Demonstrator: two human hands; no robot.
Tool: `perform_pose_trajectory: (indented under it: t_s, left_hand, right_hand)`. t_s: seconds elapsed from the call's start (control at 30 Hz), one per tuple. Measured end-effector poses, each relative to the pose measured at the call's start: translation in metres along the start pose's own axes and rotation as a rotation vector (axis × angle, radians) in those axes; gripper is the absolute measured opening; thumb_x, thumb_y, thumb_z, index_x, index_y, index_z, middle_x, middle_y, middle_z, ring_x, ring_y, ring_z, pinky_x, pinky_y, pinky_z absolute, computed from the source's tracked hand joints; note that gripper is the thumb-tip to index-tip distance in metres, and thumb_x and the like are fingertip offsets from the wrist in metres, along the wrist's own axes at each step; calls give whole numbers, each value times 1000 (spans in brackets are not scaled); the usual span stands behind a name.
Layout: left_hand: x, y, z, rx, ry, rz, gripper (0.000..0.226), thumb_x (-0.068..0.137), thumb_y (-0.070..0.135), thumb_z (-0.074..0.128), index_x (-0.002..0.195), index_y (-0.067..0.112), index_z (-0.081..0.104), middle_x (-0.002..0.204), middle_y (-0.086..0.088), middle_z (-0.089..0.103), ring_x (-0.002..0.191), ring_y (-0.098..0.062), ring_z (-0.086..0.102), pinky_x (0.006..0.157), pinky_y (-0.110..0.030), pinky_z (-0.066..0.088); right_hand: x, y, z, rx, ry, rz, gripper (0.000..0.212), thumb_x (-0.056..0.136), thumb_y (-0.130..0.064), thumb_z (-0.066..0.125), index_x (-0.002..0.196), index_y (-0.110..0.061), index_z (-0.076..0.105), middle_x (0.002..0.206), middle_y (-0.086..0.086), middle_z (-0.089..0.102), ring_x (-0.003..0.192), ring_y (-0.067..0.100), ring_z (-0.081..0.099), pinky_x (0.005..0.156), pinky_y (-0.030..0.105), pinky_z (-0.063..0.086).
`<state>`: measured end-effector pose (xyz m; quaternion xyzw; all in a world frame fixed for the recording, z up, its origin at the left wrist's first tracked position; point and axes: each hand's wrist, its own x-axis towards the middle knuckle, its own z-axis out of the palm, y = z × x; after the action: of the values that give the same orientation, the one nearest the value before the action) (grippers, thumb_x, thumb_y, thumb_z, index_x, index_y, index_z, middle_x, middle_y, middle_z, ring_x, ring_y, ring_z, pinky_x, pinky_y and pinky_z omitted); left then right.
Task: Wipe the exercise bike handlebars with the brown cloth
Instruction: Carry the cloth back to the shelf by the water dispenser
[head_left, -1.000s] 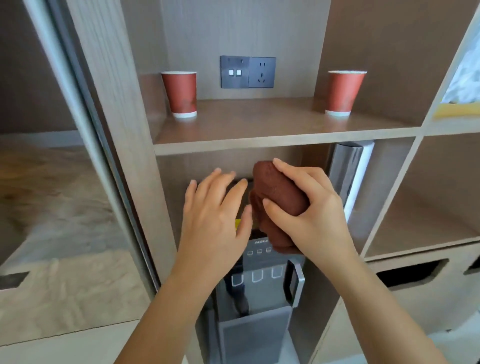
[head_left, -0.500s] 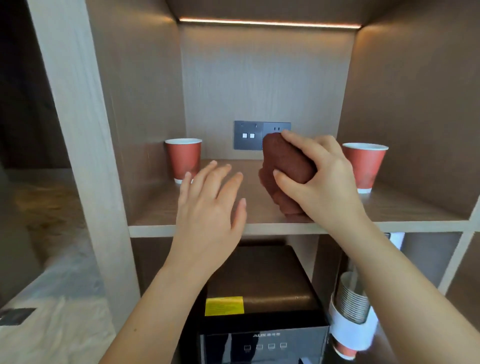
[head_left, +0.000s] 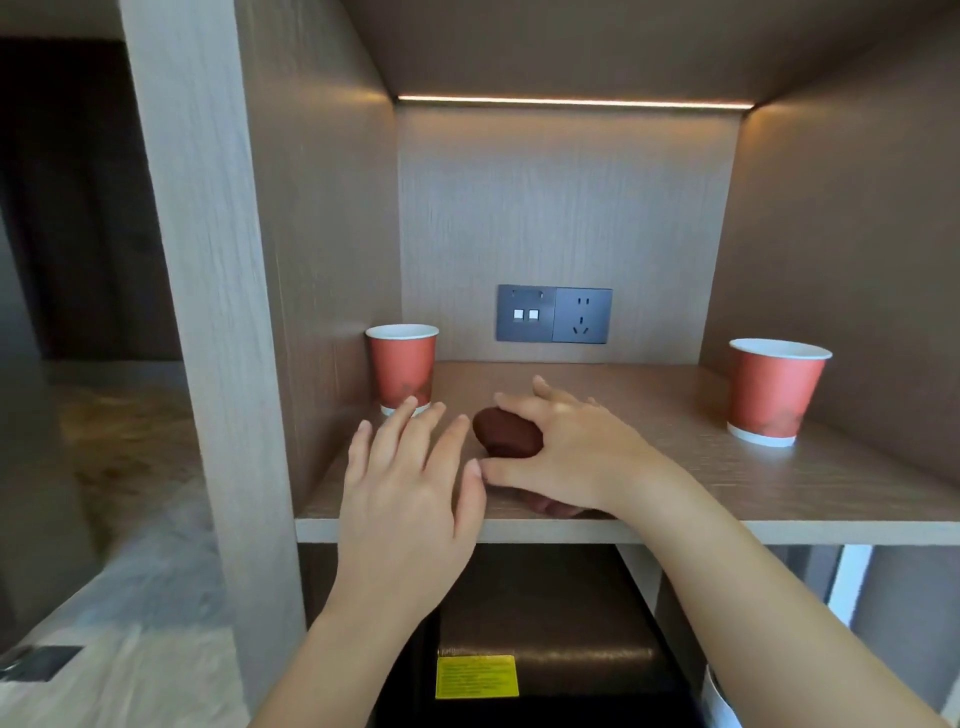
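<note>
The brown cloth (head_left: 506, 432) is bunched into a ball and lies on the wooden shelf (head_left: 753, 483). My right hand (head_left: 566, 457) covers it from the right, fingers and thumb curled round it. My left hand (head_left: 410, 483) hovers just left of the cloth with its fingers spread and straight, holding nothing. No exercise bike or handlebars are in view.
A red paper cup (head_left: 402, 369) stands at the shelf's back left and another red paper cup (head_left: 774, 392) at the right. A grey socket panel (head_left: 554, 314) is on the back wall. A dark appliance with a yellow label (head_left: 476, 676) sits below the shelf.
My right hand has carried the cloth up from in front of the appliance and set it down on the shelf. The left hand followed beside it. The view tilted upward.
</note>
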<state>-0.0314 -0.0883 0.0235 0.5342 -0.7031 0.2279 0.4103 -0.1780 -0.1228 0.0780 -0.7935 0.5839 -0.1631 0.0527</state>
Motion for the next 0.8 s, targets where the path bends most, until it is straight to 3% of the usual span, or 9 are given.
perform_pose_trajectory:
  t_s: [0.13, 0.23, 0.37, 0.5, 0.67, 0.8]
  left_hand:
    - [-4, -1, 1, 17, 14, 7, 45, 86, 31, 34, 109, 8, 66, 115, -13, 65, 114, -31, 56, 99, -50, 28]
    - [-9, -3, -2, 19, 11, 20, 45, 86, 29, 34, 109, 6, 65, 116, -14, 64, 115, -32, 54, 100, -50, 27]
    - [-16, -11, -10, 52, 18, 27, 46, 86, 30, 34, 113, 5, 62, 126, -17, 57, 126, -33, 42, 102, -52, 18]
    - [-22, -20, -22, 101, 54, 60, 45, 86, 30, 37, 116, 7, 61, 137, -16, 47, 135, -30, 26, 105, -53, 12]
    - [-27, -29, -37, 105, 103, 60, 42, 85, 27, 41, 119, 9, 59, 143, -13, 38, 138, -28, 18, 108, -46, 3]
    - [-31, -38, -46, 141, 99, 12, 45, 84, 28, 41, 124, 10, 55, 146, -16, 32, 138, -29, 17, 106, -53, 7]
  right_hand:
    - [-2, -3, 4, -135, 74, -18, 76, 77, -74, 39, 142, -47, 11, 158, -4, -2, 142, 39, -5, 108, 63, -1]
    - [-15, 8, 0, 72, 104, -100, 79, 72, -74, 43, 140, -52, 9, 157, -9, -1, 144, 27, -5, 112, 58, -2]
    - [-38, 38, -13, 222, -4, -120, 81, 54, -84, 42, 126, -70, 9, 153, -23, 6, 143, 10, 6, 116, 49, 12]
    - [-43, 46, -12, 238, -115, -143, 75, 63, -74, 45, 120, -75, -2, 151, -26, 7, 139, -2, -1, 117, 43, -2]
    - [-26, 8, 3, 172, -112, -158, 82, 60, -81, 33, 128, -66, -10, 156, -16, 3, 144, 14, 3, 115, 49, -4]
    - [-6, -28, 24, 153, -92, -207, 85, 72, -77, 37, 137, -53, -12, 158, -6, 0, 145, 20, 3, 114, 56, 0]
